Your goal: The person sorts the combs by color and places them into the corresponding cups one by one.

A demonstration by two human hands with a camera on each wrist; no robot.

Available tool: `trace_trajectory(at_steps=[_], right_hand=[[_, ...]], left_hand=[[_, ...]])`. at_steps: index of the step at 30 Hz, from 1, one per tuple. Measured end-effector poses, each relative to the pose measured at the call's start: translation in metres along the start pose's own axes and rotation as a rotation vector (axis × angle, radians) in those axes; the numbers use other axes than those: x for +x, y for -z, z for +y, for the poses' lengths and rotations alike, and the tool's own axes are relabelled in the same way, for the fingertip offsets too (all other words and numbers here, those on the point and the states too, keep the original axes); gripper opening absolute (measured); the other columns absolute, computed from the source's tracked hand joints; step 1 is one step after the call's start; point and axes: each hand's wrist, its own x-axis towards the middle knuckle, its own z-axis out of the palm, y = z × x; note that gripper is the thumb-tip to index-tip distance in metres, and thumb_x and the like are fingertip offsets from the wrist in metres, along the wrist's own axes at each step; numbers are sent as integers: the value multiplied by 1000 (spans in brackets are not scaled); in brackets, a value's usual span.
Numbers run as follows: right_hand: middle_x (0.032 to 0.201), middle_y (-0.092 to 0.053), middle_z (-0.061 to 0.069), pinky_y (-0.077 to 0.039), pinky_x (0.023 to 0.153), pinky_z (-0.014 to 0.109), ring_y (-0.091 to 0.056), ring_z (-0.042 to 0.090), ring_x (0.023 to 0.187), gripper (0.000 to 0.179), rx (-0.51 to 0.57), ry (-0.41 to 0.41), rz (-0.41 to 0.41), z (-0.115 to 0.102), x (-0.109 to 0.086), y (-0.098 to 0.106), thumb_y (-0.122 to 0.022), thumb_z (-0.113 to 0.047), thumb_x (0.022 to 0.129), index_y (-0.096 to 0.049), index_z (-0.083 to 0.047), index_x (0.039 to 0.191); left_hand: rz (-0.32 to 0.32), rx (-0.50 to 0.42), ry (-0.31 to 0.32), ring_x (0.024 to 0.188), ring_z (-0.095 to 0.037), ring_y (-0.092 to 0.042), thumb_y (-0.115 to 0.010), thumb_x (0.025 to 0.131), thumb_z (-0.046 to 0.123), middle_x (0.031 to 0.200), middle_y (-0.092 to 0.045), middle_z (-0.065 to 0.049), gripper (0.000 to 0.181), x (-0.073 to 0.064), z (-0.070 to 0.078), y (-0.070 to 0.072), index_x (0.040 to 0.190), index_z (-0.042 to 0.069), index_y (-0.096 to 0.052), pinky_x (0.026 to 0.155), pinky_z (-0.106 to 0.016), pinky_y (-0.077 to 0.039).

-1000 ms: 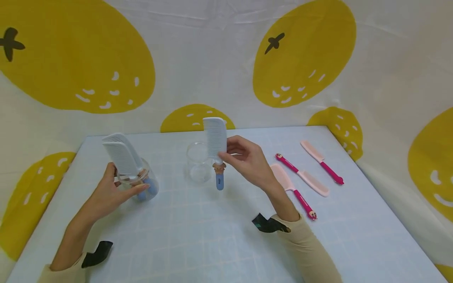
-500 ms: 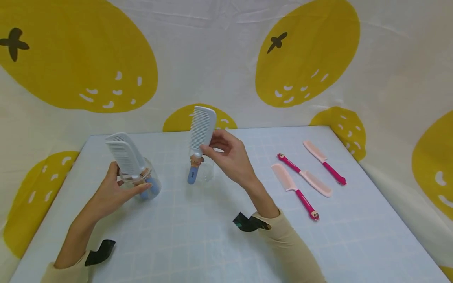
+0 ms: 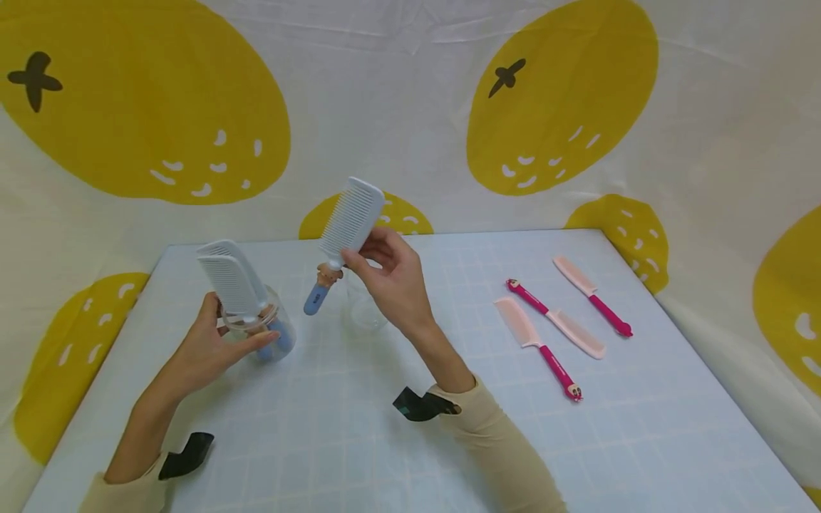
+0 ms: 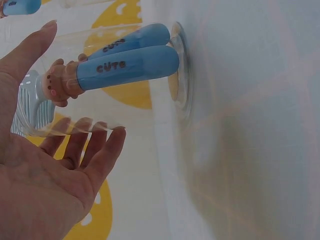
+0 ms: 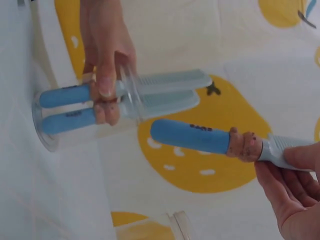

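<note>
My left hand point(image 3: 205, 349) grips a clear glass cup point(image 3: 288, 335), thumb on one side and fingers on the other. Two light blue combs point(image 3: 239, 283) stand in it, teeth up; their blue handles point(image 4: 131, 67), printed CUTE, point down inside, as the left wrist view shows. My right hand point(image 3: 399, 288) pinches a third light blue comb point(image 3: 354, 219) where its head meets a brown animal-figure collar point(image 5: 245, 145). This comb is held in the air, tilted, its blue handle pointing down-left toward the cup and apart from it.
A second clear glass cup point(image 3: 367, 313) stands behind the right hand, partly covered by it. On the right lie three pink combs with magenta handles: a near one point(image 3: 541, 349), a middle one point(image 3: 556, 318) and a far one point(image 3: 593, 296). A lemon-print cloth point(image 3: 385, 107) hangs behind the table.
My right hand has carried its comb leftward and a little up, past the second cup, and the comb has tilted from upright. The left hand still holds its cup.
</note>
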Motion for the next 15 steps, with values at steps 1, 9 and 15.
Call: trace_trajectory(at_steps=[1, 9, 15], right_hand=[[126, -62, 25, -58, 94, 41, -66, 32, 106, 39, 7, 2, 11, 1, 1, -3, -67, 8, 95, -54, 10, 132], [123, -61, 27, -58, 94, 42, -67, 28, 102, 36, 73, 36, 58, 7, 7, -23, -67, 9, 95, -54, 11, 129], [117, -60, 29, -59, 93, 43, -67, 28, 100, 34, 106, 69, 76, 15, 11, -38, -68, 12, 93, -55, 13, 124]], left_hand=[[1, -2, -1, 139, -50, -28, -82, 90, 21, 154, -23, -30, 102, 0, 0, 0, 154, 1, -6, 107, -81, -23], [-3, -11, -1, 140, -49, -27, -82, 90, 21, 154, -23, -29, 102, 1, 2, 1, 154, 1, -6, 108, -79, -24], [-7, -14, 1, 138, -48, -29, -82, 90, 21, 152, -24, -28, 101, 2, -2, 1, 153, 2, -6, 107, -79, -25]])
